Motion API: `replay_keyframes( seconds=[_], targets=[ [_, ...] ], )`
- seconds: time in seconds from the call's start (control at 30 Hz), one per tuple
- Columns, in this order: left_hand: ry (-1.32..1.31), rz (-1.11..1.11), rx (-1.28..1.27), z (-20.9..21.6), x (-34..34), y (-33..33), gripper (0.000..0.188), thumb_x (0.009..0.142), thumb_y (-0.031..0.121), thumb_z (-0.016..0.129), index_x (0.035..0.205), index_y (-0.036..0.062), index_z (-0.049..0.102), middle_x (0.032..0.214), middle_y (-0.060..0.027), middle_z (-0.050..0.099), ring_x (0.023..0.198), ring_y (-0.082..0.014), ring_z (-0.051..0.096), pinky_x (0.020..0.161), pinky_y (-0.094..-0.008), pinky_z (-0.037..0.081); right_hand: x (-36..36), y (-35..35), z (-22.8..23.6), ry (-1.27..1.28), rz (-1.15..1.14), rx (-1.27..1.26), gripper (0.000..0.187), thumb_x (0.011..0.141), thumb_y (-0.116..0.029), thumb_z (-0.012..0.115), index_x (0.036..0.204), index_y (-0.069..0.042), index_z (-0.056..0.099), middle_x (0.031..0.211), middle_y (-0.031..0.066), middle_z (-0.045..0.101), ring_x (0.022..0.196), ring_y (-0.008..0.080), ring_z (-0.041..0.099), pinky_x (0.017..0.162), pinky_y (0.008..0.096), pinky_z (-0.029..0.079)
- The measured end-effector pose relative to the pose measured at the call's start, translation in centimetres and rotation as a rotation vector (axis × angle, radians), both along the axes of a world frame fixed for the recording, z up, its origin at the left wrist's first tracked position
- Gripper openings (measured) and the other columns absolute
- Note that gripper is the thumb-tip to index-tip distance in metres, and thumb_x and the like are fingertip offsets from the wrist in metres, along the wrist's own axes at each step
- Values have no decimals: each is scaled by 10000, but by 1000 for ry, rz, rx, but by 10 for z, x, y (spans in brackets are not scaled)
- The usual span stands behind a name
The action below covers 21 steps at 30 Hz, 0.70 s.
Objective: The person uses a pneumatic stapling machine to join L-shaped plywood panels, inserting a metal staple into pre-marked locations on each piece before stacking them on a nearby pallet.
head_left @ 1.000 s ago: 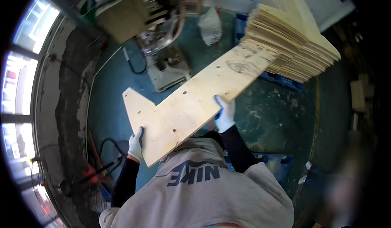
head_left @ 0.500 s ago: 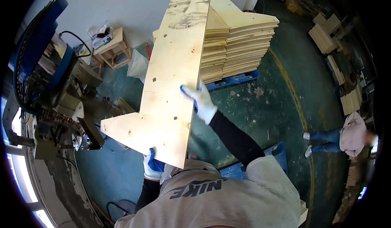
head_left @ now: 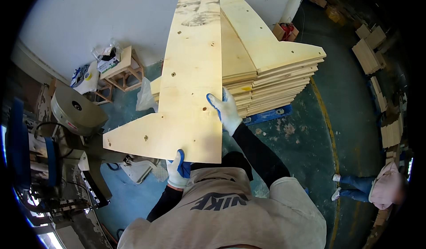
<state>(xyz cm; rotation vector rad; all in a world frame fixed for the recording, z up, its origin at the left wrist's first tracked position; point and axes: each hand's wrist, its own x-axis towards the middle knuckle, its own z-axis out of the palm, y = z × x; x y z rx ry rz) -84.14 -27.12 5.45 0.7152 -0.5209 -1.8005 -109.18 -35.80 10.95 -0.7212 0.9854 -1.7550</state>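
Observation:
A large L-shaped plywood panel (head_left: 191, 80) stretches out in front of me, pale with dark knots and a grey smudge at its far end. Its short arm points left. My left hand (head_left: 178, 171), in a white glove with blue palm, grips the near edge, thumb on top. On the right edge, my right hand (head_left: 226, 109) holds the panel with its thumb over the face; the other fingers are partly hidden beneath. Just beyond rises a stack of similar cut panels (head_left: 284, 78), partly covered by the one I hold.
The stack rests on a blue pallet (head_left: 277, 113). At the left stands a machine (head_left: 77, 111) with a rounded grey housing. A small wooden stool (head_left: 124, 73) with a box is near the wall. Far right, a person (head_left: 381, 187) stands by more wood pieces (head_left: 392, 135).
The panel has swung a little, its far end moving left, and both hands moved with it. More of the stack now shows on the right. My view has shifted too.

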Motion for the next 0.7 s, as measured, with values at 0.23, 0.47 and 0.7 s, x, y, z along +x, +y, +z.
replay_keyframes(
  seconds=[0.23, 0.47, 0.7],
  targets=[
    [-526, -481, 222, 22, -148, -161, 398, 1005, 383, 647, 1066, -10, 623, 898, -188, 729, 756, -249, 737, 694, -353, 617, -176, -133, -52, 885, -299, 193, 613, 886, -170, 735, 1405, 45, 489, 1379, 217, 579, 1306, 295, 564, 1082, 360, 454],
    [-1077, -48, -446, 58, -239, -273, 271, 966, 159, 667, 1121, -59, 627, 968, -118, 725, 847, -185, 699, 773, -297, 561, -345, -138, -50, 1104, -340, 38, 463, 845, -98, 744, 1269, 19, 600, 1314, 169, 599, 1195, 301, 618, 1037, 376, 502],
    [-1891, 108, -550, -15, -278, -413, 798, 858, 433, 742, 1440, -44, 472, 1341, -265, 606, 1245, -391, 589, 1049, -411, 463, -494, -166, -66, 1456, -339, 404, 623, 890, -408, 667, 1387, -47, 558, 1520, 297, 418, 1398, 455, 407, 1218, 512, 230]
  ],
)
